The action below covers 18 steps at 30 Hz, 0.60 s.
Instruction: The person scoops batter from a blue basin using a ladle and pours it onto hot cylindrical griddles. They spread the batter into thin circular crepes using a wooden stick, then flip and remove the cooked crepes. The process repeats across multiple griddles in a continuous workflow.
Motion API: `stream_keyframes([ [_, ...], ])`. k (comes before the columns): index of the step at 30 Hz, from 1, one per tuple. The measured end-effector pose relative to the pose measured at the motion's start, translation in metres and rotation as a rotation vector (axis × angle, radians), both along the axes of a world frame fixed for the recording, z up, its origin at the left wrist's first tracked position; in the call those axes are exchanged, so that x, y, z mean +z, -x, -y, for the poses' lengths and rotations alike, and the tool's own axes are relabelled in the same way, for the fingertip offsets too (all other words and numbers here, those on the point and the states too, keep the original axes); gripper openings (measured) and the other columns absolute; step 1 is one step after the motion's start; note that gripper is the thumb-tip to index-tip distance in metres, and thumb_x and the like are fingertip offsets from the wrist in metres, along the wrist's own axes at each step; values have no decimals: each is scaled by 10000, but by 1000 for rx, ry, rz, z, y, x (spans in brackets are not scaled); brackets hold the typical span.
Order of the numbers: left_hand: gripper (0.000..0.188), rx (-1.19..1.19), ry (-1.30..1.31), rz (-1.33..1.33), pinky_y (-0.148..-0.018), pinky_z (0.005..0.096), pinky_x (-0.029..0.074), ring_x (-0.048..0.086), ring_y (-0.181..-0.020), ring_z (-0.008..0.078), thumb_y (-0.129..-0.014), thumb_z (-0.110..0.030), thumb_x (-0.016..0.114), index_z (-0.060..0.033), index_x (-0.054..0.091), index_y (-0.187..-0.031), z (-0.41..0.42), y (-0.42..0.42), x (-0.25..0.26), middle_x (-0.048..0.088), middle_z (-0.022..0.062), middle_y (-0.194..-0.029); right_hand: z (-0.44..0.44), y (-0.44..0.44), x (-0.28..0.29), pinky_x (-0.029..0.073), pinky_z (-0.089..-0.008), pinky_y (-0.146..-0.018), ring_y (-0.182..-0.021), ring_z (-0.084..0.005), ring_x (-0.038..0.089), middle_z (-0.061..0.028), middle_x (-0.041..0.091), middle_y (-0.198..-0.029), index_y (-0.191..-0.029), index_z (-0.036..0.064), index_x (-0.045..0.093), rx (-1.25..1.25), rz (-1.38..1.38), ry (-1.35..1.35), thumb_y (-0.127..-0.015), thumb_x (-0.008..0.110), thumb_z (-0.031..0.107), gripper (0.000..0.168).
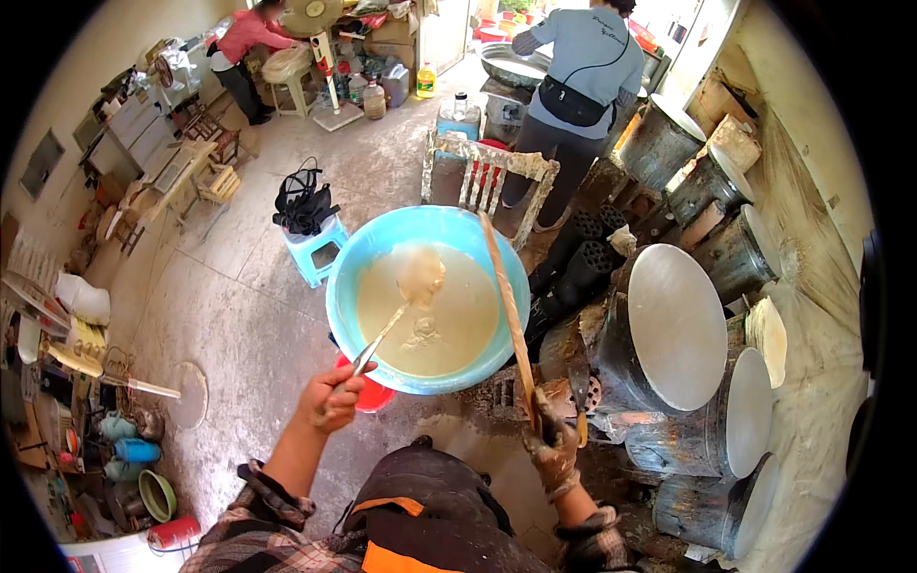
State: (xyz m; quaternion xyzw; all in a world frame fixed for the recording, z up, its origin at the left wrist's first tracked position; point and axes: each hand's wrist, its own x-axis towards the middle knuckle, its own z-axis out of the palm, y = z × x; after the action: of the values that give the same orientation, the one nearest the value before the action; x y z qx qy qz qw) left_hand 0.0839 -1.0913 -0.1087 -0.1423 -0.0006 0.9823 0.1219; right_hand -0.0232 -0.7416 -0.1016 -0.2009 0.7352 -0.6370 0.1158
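My left hand (331,400) grips the metal handle of a ladle (420,276). The batter-coated ladle bowl is over pale, thick batter (458,315) in a large light-blue plastic basin (351,286); a ripple marks the batter just below it. On the right, my right hand (555,448), in a batter-smeared glove, holds a long wooden stick (507,304), which slants across the basin's right side to its far rim. Beside those fingers is a scraper (579,387) with a metal blade; whether the hand also holds it, I cannot tell.
Several round drum stoves with pale flat tops (677,329) line the right side, beside black honeycomb coal briquettes (587,261). A batter-crusted chair (487,168) stands behind the basin, a blue stool (315,247) with a black bag at left. One person (587,79) stands ahead, another (247,43) far left.
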Motion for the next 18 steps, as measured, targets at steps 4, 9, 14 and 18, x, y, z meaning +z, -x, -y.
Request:
stream_keyframes([
  [4,288,140,-49,494,-278,204,286,343,-345,69,-912,-100,356,42,432,-1151,0,82,-2,437,34,-587,12,-31,-10,401,-285,-911,-1127,-191,483,-116,498,-1243,-1222,-25,476,-67,289,48,-732,586,-53,503],
  [9,275,-14,631,130,-288,202,315,395,-395,84,-900,-108,393,40,446,-1125,-4,60,33,515,74,-671,-45,-65,-5,424,-308,-883,-1100,-193,496,-142,510,-1221,-1199,-44,490,-206,182,99,-739,600,-43,473],
  [14,352,0,169,-19,-289,197,305,399,-424,84,-917,-104,344,44,350,-1237,-10,105,61,426,42,-718,-78,-70,-1,437,-210,-619,-790,-89,541,-72,582,-1059,-1232,-38,464,-463,463,139,-672,597,-42,576],
  [18,157,-118,1715,-114,-262,236,277,380,-310,88,-778,-44,486,17,567,-899,-86,126,153,451,38,-534,-130,-87,14,426,-215,-604,-745,-82,520,-46,590,-974,-1232,-20,472,-630,315,201,-687,582,-44,557],
])
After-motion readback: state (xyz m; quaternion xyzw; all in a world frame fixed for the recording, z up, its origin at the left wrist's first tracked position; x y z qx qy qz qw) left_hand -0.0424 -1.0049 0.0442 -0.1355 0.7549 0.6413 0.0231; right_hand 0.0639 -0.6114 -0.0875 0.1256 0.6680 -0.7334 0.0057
